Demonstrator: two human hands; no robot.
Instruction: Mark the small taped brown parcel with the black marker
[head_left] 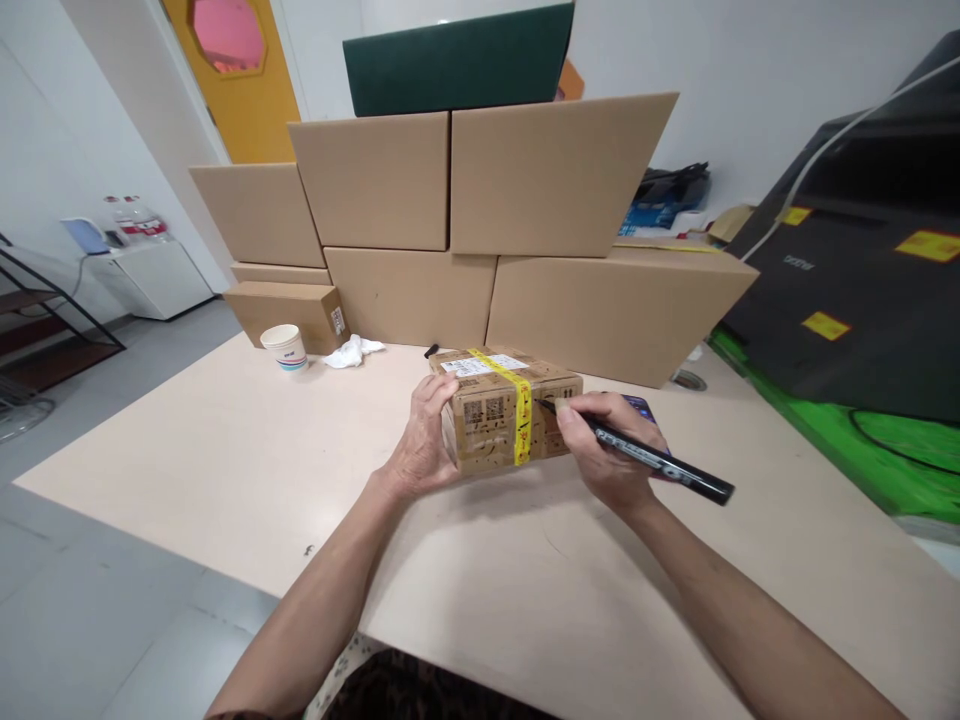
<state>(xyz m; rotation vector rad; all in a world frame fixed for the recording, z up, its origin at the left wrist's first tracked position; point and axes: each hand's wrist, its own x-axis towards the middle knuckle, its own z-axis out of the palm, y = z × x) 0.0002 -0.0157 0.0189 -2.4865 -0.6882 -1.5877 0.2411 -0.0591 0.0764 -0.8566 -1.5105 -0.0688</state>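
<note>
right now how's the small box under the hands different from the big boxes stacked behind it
The small box carries yellow tape, a white label and printed codes; the big boxes are plain. The small box lies alone on the table, gripped by the left hand, with the pen in the right hand at its side; the big boxes are stacked, untouched. Both are brown cardboard.

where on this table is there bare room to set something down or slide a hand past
The widest bare patch of table lies left of the left hand, below the paper cup. Another runs along the near edge between the forearms. It is crowded around the small taped box, the right hand holding the marker, and along the stacked cartons.
</note>
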